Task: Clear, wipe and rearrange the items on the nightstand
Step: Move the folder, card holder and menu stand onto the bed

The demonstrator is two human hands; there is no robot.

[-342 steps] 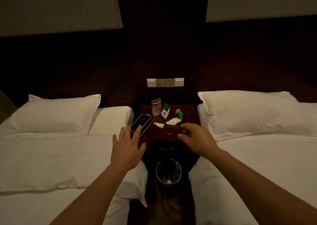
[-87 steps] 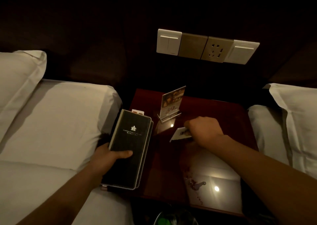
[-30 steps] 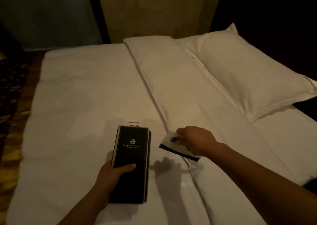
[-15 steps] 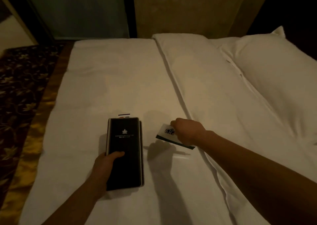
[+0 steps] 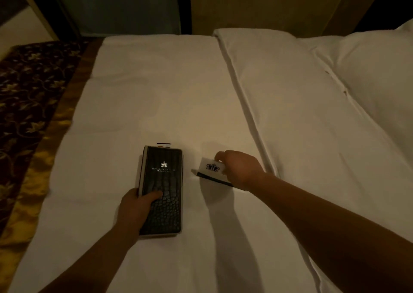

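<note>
A long black folder (image 5: 164, 181) with a crown logo lies on the white bed (image 5: 156, 96). My left hand (image 5: 136, 207) grips its near left edge, thumb on the cover. A thin card edge (image 5: 163, 143) pokes out past the folder's far end. To the right, my right hand (image 5: 239, 169) pinches a small white card (image 5: 210, 168) with a dark crown logo and a dark lower edge, low over the sheet. Whether the card touches the bed I cannot tell. The nightstand is out of view.
A folded duvet edge (image 5: 250, 104) runs diagonally across the bed, with a white pillow (image 5: 380, 69) at the right. A dark patterned bed runner with a gold border (image 5: 29, 104) covers the left end. A wall and a dark door stand behind the bed.
Since a second ago the folder and the small card have come lower and closer to the sheet; the folder now lies flat on the bed. Both hands keep their hold.
</note>
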